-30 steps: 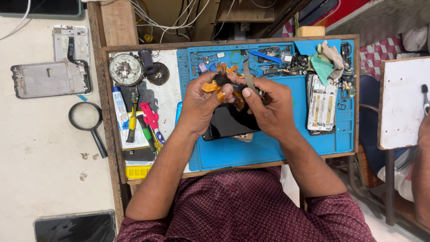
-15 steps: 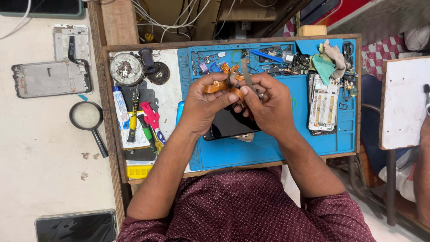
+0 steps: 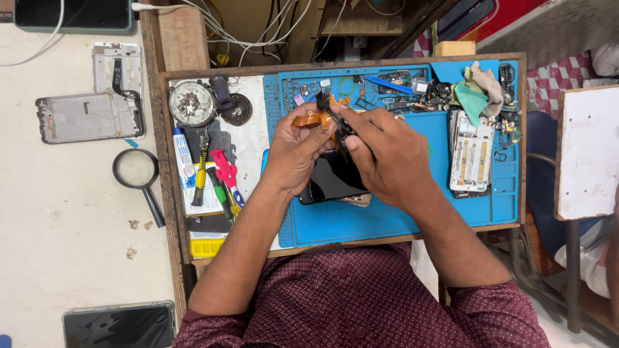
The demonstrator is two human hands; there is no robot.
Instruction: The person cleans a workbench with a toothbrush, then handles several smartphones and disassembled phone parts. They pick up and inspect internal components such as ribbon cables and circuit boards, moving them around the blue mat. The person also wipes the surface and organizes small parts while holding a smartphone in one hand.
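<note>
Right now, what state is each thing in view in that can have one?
Left hand: closed on an orange flex strip.
Right hand: pinching a small dark part.
Dark phone: lying flat on the blue mat.
White phone frame: opened up.
Magnifying glass: lying flat, unused.

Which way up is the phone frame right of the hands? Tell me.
Open side up: the white phone frame lies flat on the blue mat, its inner parts showing, no screen or back cover over them.
</note>
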